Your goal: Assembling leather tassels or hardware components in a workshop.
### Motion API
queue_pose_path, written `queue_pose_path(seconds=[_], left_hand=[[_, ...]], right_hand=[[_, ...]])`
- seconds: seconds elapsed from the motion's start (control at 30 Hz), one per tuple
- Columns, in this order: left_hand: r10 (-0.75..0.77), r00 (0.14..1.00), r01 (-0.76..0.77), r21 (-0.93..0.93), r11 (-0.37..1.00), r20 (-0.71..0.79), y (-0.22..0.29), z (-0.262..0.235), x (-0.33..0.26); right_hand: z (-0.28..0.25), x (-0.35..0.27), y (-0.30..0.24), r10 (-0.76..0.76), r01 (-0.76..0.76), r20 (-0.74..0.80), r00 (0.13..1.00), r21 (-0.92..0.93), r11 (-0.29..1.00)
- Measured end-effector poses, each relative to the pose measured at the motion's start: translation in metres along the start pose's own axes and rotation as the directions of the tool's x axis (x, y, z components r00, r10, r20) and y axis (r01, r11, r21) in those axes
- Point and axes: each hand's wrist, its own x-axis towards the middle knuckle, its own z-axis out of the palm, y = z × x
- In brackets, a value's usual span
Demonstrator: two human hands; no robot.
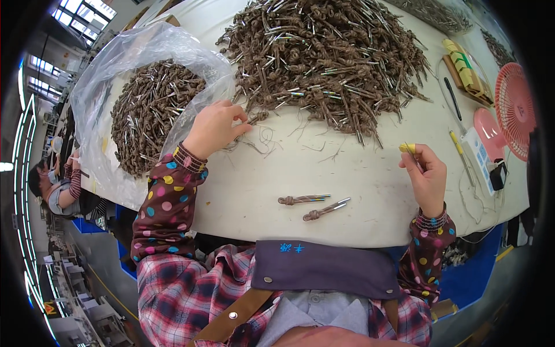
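My left hand (pixel 217 128) is at the left foot of a large heap of brown knotted cords with shiny metal tips (pixel 329 63). Its thumb and forefinger are apart, close to a small brown cord (pixel 258 117) and some loose threads (pixel 266 141). Off to the right, my right hand (pixel 426 176) is closed in a pinch above the table, a yellow wrap on one fingertip. Whatever thin thing it may hold, I cannot make out. Two knotted cords with metal tips, one (pixel 303 199) and another (pixel 326 210), lie between my hands near the front edge.
A clear plastic bag (pixel 92 87) holds more knotted cords (pixel 153 115) on the left. At the right are a pink fan (pixel 515 110), a white power strip (pixel 481 156), a black pen (pixel 452 98), a yellow marker (pixel 461 156) and a yellow-wrapped bundle (pixel 469 75). Another person (pixel 60 185) sits far left.
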Motion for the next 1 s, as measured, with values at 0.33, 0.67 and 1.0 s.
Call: queue_pose_path(seconds=[0.33,0.67,1.0], left_hand=[[-0.137,0.974,0.218,-0.608,0.764,0.179,-0.001,-0.024,0.001],[0.175,0.937,0.177,-0.84,0.513,0.303,0.057,-0.026,0.001],[0.395,0.867,0.118,-0.896,0.428,0.303,0.088,-0.013,0.014]], right_hand=[[0.001,-0.002,-0.001,0.004,-0.004,-0.013,1.0,0.0,1.0],[0.007,0.003,-0.015,0.003,0.004,0.059,0.998,-0.121,0.993],[0.063,0.035,-0.048,-0.44,0.462,0.311,0.843,0.003,0.887]])
